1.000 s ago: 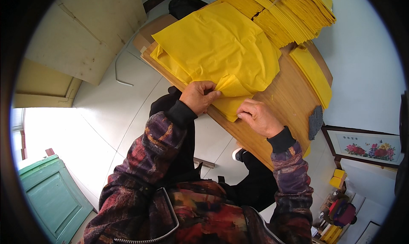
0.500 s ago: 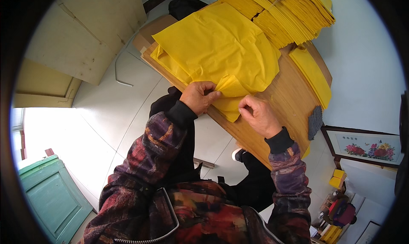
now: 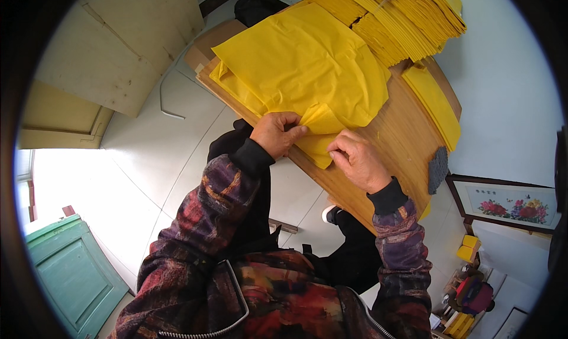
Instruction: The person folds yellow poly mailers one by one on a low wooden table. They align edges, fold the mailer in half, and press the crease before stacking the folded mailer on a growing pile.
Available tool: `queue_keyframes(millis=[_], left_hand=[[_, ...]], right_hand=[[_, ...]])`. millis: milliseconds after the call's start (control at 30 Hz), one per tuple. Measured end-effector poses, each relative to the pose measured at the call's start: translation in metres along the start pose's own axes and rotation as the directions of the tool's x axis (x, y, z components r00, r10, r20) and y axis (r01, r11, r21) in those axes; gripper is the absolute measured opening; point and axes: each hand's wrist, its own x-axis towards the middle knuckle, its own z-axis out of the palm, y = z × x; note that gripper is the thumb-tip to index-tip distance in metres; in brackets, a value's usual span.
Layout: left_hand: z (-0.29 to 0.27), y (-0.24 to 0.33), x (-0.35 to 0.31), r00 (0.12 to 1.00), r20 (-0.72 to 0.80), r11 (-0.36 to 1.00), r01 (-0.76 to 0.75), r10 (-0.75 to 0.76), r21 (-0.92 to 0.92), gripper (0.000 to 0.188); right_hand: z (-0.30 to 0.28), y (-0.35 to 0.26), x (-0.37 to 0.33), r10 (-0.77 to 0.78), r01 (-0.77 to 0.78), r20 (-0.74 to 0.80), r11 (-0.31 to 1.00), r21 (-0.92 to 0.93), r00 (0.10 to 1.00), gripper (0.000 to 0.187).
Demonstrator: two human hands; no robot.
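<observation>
Firstly, yellow sheet (image 3: 296, 60), creased, on wooden table (image 3: 408, 126); left hand (image 3: 276, 136), pinching its near fold, best held firm; right hand (image 3: 360, 161) close by, fingertips together (any content indiscernible), best moved without tugging.

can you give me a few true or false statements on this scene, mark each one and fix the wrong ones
1. The left hand grips the creased yellow cloth-like sheet. True.
2. The right hand rests on the dark grey fuzzy pad. False: the right hand is by the sheet's near corner, apart from the pad.
3. The pad lies at the edge of the brown wooden table. True.
4. The green panelled wooden piece is at the upper right. False: it is at the lower left.
</observation>
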Motion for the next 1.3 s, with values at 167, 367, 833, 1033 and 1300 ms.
queue_keyframes(millis=[167, 367, 833, 1033, 1300], left_hand=[[0.000, 0.000, 0.000, 1.000, 0.000, 1.000, 0.003, -0.003, 0.003, 0.020], [0.000, -0.002, 0.001, 1.000, 0.002, 1.000, 0.005, -0.005, -0.005, 0.021], [-0.006, -0.010, 0.000, 0.974, 0.179, 0.987, -0.122, 0.139, -0.104, 0.038], [0.001, -0.023, 0.006, 0.953, 0.145, 0.962, -0.255, 0.268, -0.103, 0.038], [0.008, -0.018, -0.003, 0.873, -0.053, 0.825, -0.437, 0.485, 0.358, 0.024]], right_hand=[[-0.001, -0.002, 0.001, 0.084, -0.085, 0.013, 0.994, 0.072, 0.996, 0.006], [-0.004, -0.003, 0.006, 0.057, -0.058, 0.011, 0.996, 0.072, 0.998, 0.009], [-0.009, -0.009, 0.014, 0.072, -0.072, 0.001, 0.995, 0.068, 0.997, 0.009], [-0.010, -0.012, 0.013, 0.076, -0.075, -0.012, 0.995, 0.064, 0.997, 0.009], [-0.001, -0.006, -0.022, 0.229, -0.167, -0.221, 0.949, 0.266, 0.948, 0.012]])
